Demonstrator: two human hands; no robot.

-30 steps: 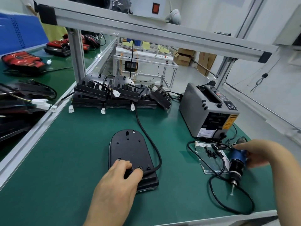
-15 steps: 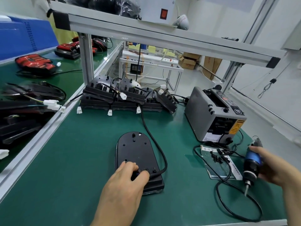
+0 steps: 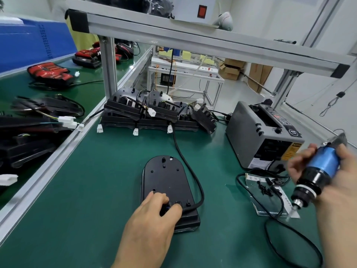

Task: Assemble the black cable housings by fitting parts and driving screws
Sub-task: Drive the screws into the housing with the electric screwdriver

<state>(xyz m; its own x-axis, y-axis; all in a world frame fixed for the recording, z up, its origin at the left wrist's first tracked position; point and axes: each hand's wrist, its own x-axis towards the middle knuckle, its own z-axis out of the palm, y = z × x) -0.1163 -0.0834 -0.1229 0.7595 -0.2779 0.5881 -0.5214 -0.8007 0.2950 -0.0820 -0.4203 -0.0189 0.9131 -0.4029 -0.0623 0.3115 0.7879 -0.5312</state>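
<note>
Looking down at the green bench [image 3: 87,200], I've got the black housing [image 3: 166,176] lying flat near centre, rounded end far, square end near. L grip [image 3: 148,225] rests on its near end. Thumb and forefinger are curled close together, nearly closed, pinching a small dark part [image 3: 167,206] w/ a hint of blue, right by where the cable [image 3: 193,175] enters the housing. What that part is I can't tell. The cable loops off the housing's right side and runs far to one of the white connectors [image 3: 135,131] lying in front of the stack of housings [image 3: 141,115] at the far side of the bench.

R grip [image 3: 345,178] is at the right, up off the bench, fingers [image 3: 298,163] wrapped tight round the blue body of the electric screwdriver [image 3: 324,165]. The tool is tilted, bit end pointing down and left. The bit itself is blurred, over the near right corner of the clear printed sheet [image 3: 270,207]. Loose black screws [image 3: 265,188] lie on that sheet, btw the housing and R grip. The driver's cord [image 3: 238,180] curls over the sheet and loops on the bench near it. A grey tape dispenser [image 3: 249,132] sits just far of the sheet, well apart from the housing.
</note>
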